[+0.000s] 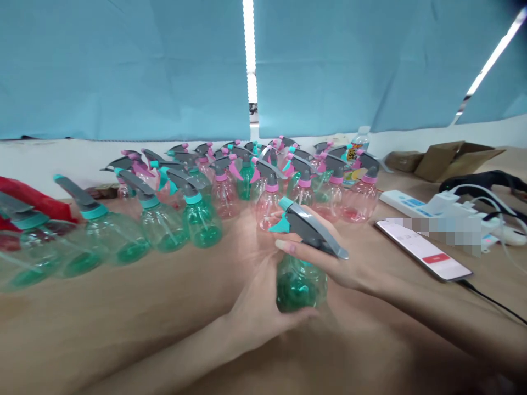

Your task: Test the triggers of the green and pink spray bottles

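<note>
I hold a small green spray bottle (300, 282) upright over the brown table (123, 312). My left hand (257, 307) wraps round its round body from the left and below. At the neck, under the grey and teal trigger head (310, 227), my right hand (329, 266) closes its fingers. Behind it, several more spray bottles stand in rows: green ones (197, 216) at the left, pink ones (358, 195) at the middle and right.
A phone (424, 249) with a lit screen lies to the right, a cable running from it. Behind it sit a white power strip (415, 204) with plugs, a black object (489, 181) and open cardboard boxes (448, 159). Red plastic (28, 200) lies far left. Blue cloth hangs behind.
</note>
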`<state>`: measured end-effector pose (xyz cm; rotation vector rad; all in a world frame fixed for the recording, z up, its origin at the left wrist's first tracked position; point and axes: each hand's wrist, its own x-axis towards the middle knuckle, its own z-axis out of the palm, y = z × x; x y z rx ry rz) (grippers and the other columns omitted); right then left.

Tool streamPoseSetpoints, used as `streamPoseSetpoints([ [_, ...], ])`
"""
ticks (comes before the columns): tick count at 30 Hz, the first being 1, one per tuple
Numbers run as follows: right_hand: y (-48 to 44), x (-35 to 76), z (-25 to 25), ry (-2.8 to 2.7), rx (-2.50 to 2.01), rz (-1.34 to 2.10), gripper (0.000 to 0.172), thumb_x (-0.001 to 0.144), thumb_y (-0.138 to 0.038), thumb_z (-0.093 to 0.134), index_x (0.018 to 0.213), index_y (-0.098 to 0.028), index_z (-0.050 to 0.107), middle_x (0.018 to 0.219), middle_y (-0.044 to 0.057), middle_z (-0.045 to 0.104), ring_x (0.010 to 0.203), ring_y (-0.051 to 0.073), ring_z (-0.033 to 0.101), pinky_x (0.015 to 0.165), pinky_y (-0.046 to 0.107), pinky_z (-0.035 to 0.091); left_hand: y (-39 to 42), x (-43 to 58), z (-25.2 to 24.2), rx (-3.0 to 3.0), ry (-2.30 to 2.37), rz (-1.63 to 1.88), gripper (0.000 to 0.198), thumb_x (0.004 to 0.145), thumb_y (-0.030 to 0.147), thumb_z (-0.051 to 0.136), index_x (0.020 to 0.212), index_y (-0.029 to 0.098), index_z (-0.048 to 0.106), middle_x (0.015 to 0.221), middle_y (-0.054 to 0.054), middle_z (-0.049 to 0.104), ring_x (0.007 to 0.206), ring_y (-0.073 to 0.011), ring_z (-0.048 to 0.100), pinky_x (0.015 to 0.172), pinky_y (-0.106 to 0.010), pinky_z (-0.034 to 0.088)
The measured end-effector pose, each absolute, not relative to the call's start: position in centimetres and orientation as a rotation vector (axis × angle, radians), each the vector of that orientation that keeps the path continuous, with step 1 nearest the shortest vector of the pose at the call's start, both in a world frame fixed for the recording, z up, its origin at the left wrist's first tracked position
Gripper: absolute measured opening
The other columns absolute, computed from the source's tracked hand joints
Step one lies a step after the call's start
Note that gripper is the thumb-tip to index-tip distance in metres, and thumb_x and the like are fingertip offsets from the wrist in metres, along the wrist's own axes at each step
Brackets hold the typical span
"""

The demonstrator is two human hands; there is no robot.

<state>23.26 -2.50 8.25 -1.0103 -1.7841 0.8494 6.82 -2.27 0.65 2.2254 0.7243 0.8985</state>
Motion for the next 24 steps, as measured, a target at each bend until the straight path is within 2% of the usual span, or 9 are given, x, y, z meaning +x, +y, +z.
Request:
streamPoseSetpoints([
  [2, -1.8, 23.1, 7.8, -1.771, -0.926, 0.892, 0.024, 0.08, -0.029, 0.062, 0.102, -0.02, 0.056, 0.079, -0.001, 0.052, 0.068, 0.013, 0.05, 0.063, 0.028, 0.041, -1.9, 6.6, 0.7, 2.246, 0.75, 0.889, 0.095, 0.074, 0.047, 0.077, 0.146, 0.028, 0.018, 0.142, -0.013, 0.041, 0.13, -0.0367, 0.04, 0.104, -0.055, 0.037],
  [5, -0.5, 22.7, 7.0, -1.721, -0.856, 0.941, 0.018, 0.077, -0.018, 0.058, 0.094, -0.021, 0.052, 0.07, -0.004, 0.044, 0.063, 0.012, 0.045, 0.059, 0.027, 0.038, -1.2, 5.9, 0.4, 2.318, 0.781, 0.856, 0.089, 0.073, 0.05, 0.077, 0.141, 0.026, 0.025, 0.138, -0.013, 0.047, 0.125, -0.0352, 0.047, 0.1, -0.053, 0.04],
  [7, 0.4, 22.7, 6.7, -1.702, -0.829, 0.955, 0.018, 0.075, -0.013, 0.055, 0.09, -0.022, 0.05, 0.068, -0.005, 0.041, 0.062, 0.012, 0.042, 0.058, 0.027, 0.036, -0.7, 5.2, 0.1, 2.413, 0.825, 0.822, 0.089, 0.074, 0.052, 0.075, 0.141, 0.025, 0.024, 0.136, -0.014, 0.048, 0.124, -0.0352, 0.047, 0.1, -0.054, 0.039],
  [11, 1.8, 23.1, 6.2, -1.76, -0.797, 0.828, 0.022, 0.073, -0.008, 0.052, 0.09, -0.022, 0.051, 0.072, -0.005, 0.044, 0.063, 0.011, 0.04, 0.059, 0.026, 0.035, 0.0, 4.1, -0.5, 2.617, 0.984, 0.686, 0.09, 0.078, 0.059, 0.069, 0.144, 0.021, 0.021, 0.138, -0.018, 0.047, 0.128, -0.0369, 0.043, 0.102, -0.056, 0.036],
  [14, 2.4, 23.7, 5.9, -1.808, -0.758, 0.721, 0.02, 0.08, -0.012, 0.053, 0.095, -0.024, 0.054, 0.075, -0.004, 0.049, 0.061, 0.01, 0.041, 0.056, 0.025, 0.034, 0.2, 3.8, -0.6, 2.688, 1.058, 0.563, 0.08, 0.081, 0.057, 0.066, 0.142, 0.019, 0.029, 0.139, -0.018, 0.047, 0.128, -0.0357, 0.042, 0.103, -0.054, 0.035],
  [17, 2.5, 24.1, 6.1, -1.829, -0.732, 0.688, 0.004, 0.087, -0.021, 0.054, 0.086, -0.023, 0.051, 0.071, -0.005, 0.047, 0.057, 0.009, 0.039, 0.052, 0.024, 0.033, 0.2, 3.8, -0.5, 2.721, 1.079, 0.504, 0.068, 0.085, 0.05, 0.064, 0.139, 0.018, 0.038, 0.136, -0.015, 0.05, 0.128, -0.0341, 0.042, 0.104, -0.053, 0.034],
  [20, 2.1, 24.2, 6.7, -1.866, -0.778, 0.623, 0.015, 0.09, -0.026, 0.054, 0.077, -0.023, 0.046, 0.067, -0.005, 0.044, 0.057, 0.009, 0.04, 0.053, 0.024, 0.033, 0.3, 3.5, -0.5, 2.728, 1.112, 0.472, 0.057, 0.088, 0.042, 0.061, 0.136, 0.019, 0.043, 0.135, -0.014, 0.051, 0.128, -0.0335, 0.043, 0.104, -0.053, 0.035],
  [24, 1.7, 24.3, 7.3, -1.892, -0.835, 0.602, 0.021, 0.091, -0.026, 0.053, 0.073, -0.023, 0.043, 0.068, -0.004, 0.045, 0.06, 0.01, 0.042, 0.056, 0.025, 0.036, 0.7, 2.8, -0.8, 2.759, 1.227, 0.433, 0.048, 0.09, 0.037, 0.055, 0.134, 0.017, 0.047, 0.135, -0.015, 0.051, 0.127, -0.0334, 0.044, 0.104, -0.054, 0.035],
])
